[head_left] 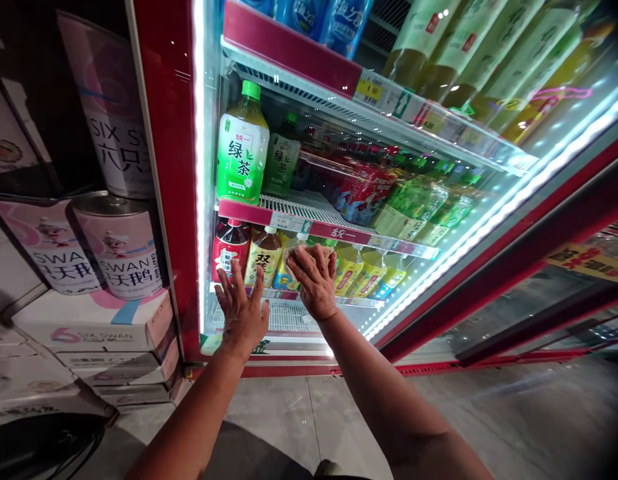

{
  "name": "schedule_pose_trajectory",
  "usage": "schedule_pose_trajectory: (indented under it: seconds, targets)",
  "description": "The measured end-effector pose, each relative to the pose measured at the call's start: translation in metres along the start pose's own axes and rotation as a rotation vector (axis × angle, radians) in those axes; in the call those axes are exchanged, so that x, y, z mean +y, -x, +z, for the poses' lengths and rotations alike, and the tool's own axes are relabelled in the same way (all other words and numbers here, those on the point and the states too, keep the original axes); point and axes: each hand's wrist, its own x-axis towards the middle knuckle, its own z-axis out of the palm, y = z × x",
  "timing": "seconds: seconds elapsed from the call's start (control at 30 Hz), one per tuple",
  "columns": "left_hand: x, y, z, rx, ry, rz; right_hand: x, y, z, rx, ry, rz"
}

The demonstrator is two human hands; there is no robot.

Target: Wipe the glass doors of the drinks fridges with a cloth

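My left hand (241,317) has its fingers spread, with nothing in it, before the lower shelf near the red-labelled bottle (229,253) and the yellow-labelled bottle (263,257). To its right, my right hand (316,283) is in front of the lower row of bottles, fingers bent and close together over something pale and crumpled, too hidden to name. Above my left hand, a large green tea bottle (243,150) stands upright at the left end of the middle shelf (339,231). Whether either hand touches a glass surface cannot be made out.
A lit cooler with a red frame (171,167) surrounds the shelves. Tall bottles (459,47) stand on the upper shelf. At the left are pink cans (121,250) on stacked boxes (103,327). Grey floor tiles (283,400) lie below; more red-edged coolers are at the right.
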Motion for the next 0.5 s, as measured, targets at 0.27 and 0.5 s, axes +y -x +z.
schedule_pose_trajectory:
  seconds: [0.27,0.5]
  targets:
    - [0.012,0.000,0.006,0.006,0.027,0.034,0.033,0.033,-0.015,-0.091,-0.020,-0.040]
    - [0.018,-0.002,0.011,0.029,0.033,0.042,0.034,0.054,-0.009,0.095,-0.049,0.163]
